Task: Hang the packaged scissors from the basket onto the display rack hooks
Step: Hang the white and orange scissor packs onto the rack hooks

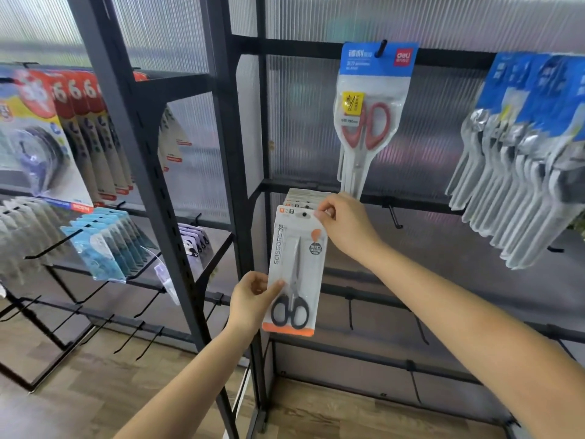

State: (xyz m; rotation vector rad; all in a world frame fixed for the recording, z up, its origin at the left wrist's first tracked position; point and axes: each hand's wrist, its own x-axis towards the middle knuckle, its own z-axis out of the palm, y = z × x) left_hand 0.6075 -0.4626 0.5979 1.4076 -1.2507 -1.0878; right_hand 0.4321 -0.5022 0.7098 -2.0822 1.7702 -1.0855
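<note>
Two bare forearms reaching up from the bottom edge, nearest the lens. Left hand (253,299) gripping the lower left edge of the packaged scissors (296,270), thumb on the front of the card, other fingers curled behind it; grip clamped on the card. Right hand (345,226) pinching the top right corner of the same card, fingertips closed on it beside the small hang hole near the top edge. Card held upright, slightly tilted, black handles at the bottom above an orange strip, blades pointing up, the word SCISSORS running up the left side. Directly behind the card's top, a stack of matching packs (305,198) already on a hook of the black display rack (247,191); whether the held card is on that hook cannot be told. Above, a single blue-topped pack of red-handled scissors (368,122) hanging from a higher hook (381,47). Just right of the right hand, a bare hook (394,217) sticking out from the middle rail. Further right, a thick row of blue-headed clear packs (519,160), contents blurred. Lower rails carrying more bare hooks. On the left, a second rack (126,128) with red and white cards (85,134), light blue packs (104,242) and small purple ones (193,239). Wood-grain floor (79,400) below; ribbed translucent panels behind the racks.
</note>
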